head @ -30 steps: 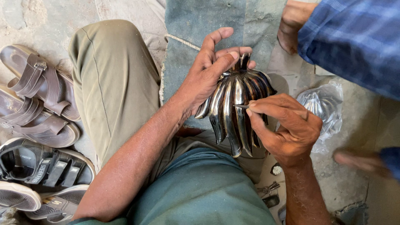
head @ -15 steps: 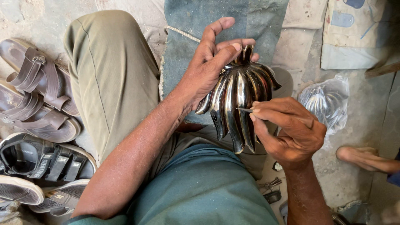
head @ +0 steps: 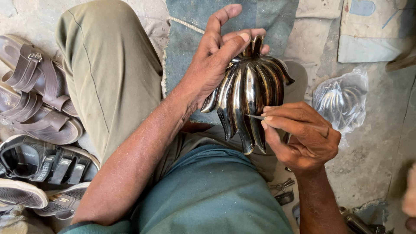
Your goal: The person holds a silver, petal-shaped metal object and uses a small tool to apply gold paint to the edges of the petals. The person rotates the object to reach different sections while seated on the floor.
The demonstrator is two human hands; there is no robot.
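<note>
My left hand (head: 214, 63) grips a shiny ribbed metal piece (head: 249, 93), shaped like a bunch of curved fingers, by its top and left side, holding it over my lap. My right hand (head: 301, 134) pinches a thin pointed metal tool (head: 255, 117) whose tip touches one of the polished ribs near the piece's right side. The piece's lower tips point down toward my green shirt.
Brown sandals (head: 34, 95) and dark sandals (head: 39, 167) lie on the floor at left. A clear plastic bag with another shiny piece (head: 342, 102) sits at right. Keys (head: 281, 190) lie near my right wrist. A blue-grey mat (head: 268, 17) lies ahead. Another person's foot (head: 409, 195) shows at the right edge.
The person in the blue checked sleeve has left the top right of the view. My hands stay on the metal piece, and the tool tip has shifted slightly along a rib.
</note>
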